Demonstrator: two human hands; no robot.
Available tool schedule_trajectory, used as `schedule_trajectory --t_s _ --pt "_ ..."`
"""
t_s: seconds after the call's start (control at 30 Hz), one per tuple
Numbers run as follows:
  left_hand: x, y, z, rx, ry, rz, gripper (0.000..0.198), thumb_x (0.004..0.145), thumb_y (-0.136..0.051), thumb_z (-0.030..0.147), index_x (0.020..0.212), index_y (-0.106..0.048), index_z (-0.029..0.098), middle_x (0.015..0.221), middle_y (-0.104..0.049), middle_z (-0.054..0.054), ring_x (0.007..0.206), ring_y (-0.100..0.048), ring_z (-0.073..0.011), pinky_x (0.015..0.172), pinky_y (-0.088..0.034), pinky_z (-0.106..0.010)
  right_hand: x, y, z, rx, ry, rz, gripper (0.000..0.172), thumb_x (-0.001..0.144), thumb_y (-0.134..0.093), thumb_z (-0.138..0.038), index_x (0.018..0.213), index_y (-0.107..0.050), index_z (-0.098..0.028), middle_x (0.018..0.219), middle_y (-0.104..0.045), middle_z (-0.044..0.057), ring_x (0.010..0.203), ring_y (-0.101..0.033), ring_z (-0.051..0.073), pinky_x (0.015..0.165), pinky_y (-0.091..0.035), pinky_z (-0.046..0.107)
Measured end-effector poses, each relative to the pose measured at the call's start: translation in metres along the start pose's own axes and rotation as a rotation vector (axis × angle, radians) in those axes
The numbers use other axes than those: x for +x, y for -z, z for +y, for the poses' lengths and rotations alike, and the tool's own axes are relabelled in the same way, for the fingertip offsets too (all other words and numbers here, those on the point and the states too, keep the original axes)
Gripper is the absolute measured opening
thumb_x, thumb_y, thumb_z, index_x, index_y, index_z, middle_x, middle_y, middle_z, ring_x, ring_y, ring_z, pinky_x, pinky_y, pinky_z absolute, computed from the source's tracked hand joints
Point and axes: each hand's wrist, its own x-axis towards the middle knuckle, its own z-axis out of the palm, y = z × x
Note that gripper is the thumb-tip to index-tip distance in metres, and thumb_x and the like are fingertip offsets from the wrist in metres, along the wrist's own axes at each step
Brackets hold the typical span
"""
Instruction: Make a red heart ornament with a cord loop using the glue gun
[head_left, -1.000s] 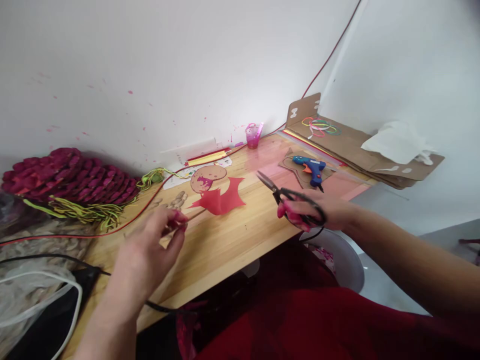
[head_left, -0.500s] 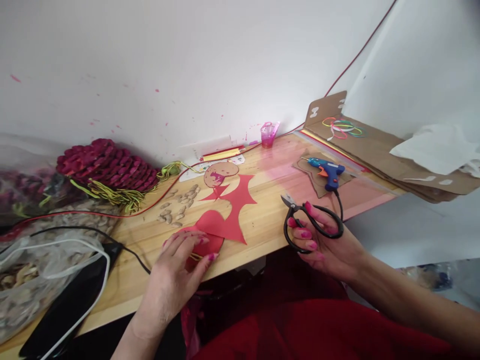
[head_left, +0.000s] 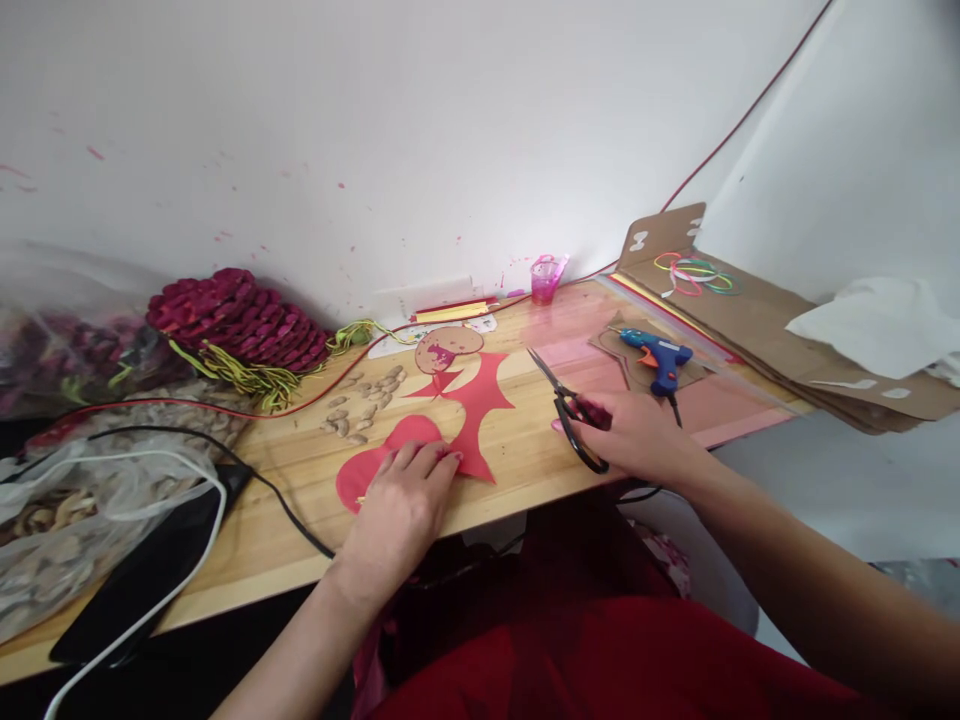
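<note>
My left hand [head_left: 405,505] lies over a red heart-shaped piece [head_left: 361,470] near the table's front edge, its bent fingers close together and gripping red paper at the fingertips. Right beside those fingertips is a jagged red paper scrap [head_left: 482,400]. A bit of yellow shows at the heart's lower edge. Farther right, my right hand [head_left: 616,430] is closed around the black handles of the scissors [head_left: 570,408], close above the wooden table. The blades point up and left and look shut.
Shelled-nut-like pieces [head_left: 367,405] lie behind the heart. A blue glue gun [head_left: 660,355] rests on cardboard at right, near stacked cardboard [head_left: 780,330]. A pink cup [head_left: 544,282] stands by the wall. Cables, bags [head_left: 60,550] and a magenta cone-like object [head_left: 232,325] occupy the left.
My left hand has moved right across the heart, uncovering its left part. My right hand has turned palm down, lowering the scissors toward the table; their blades now look closed.
</note>
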Motion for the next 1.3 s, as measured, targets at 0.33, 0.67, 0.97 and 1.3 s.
schedule_trajectory --t_s 0.33,0.67,0.97,1.3 --pt "-0.001 0.009 -0.005 -0.137 0.131 0.373 0.014 0.091 -0.06 0.013 0.104 -0.065 0.016 0.097 -0.071 -0.007 0.088 -0.066 -0.0186 0.083 -0.054 -0.03 0.043 -0.011 0.013 -0.421 0.055 0.217 0.041 0.087 -0.052 -0.054 0.071 -0.064 -0.019 0.074 -0.069 0.011 0.072 -0.061 0.025 0.059 -0.032 0.033" --pt "0.021 0.053 -0.022 -0.549 0.601 0.548 0.015 0.086 -0.068 0.031 0.097 -0.071 0.022 0.089 -0.074 0.0 0.067 -0.064 -0.0122 0.063 -0.052 -0.024 0.022 -0.011 0.001 0.027 0.593 0.225 0.048 0.078 -0.056 -0.013 0.125 -0.062 -0.019 0.129 -0.065 0.011 0.122 -0.057 0.027 0.104 -0.042 0.041" --pt "0.066 0.079 -0.007 -1.189 0.561 0.565 0.019 0.083 -0.074 0.039 0.095 -0.071 0.024 0.078 -0.071 0.002 0.068 -0.064 -0.0132 0.059 -0.049 -0.024 0.002 -0.008 -0.037 0.548 0.444 0.138 0.027 0.092 -0.062 -0.04 0.081 -0.071 -0.016 0.071 -0.066 0.003 0.063 -0.058 0.015 0.059 -0.044 0.028" --pt "0.071 0.024 -0.002 -1.569 0.579 0.046 0.078 0.093 -0.018 0.075 0.127 -0.065 0.024 0.132 -0.067 -0.009 0.128 -0.054 -0.0298 0.108 -0.034 -0.047 0.009 -0.011 -0.024 1.111 0.279 -0.131 0.026 0.09 -0.066 -0.038 0.078 -0.072 -0.016 0.072 -0.067 0.004 0.068 -0.059 0.015 0.07 -0.048 0.03"
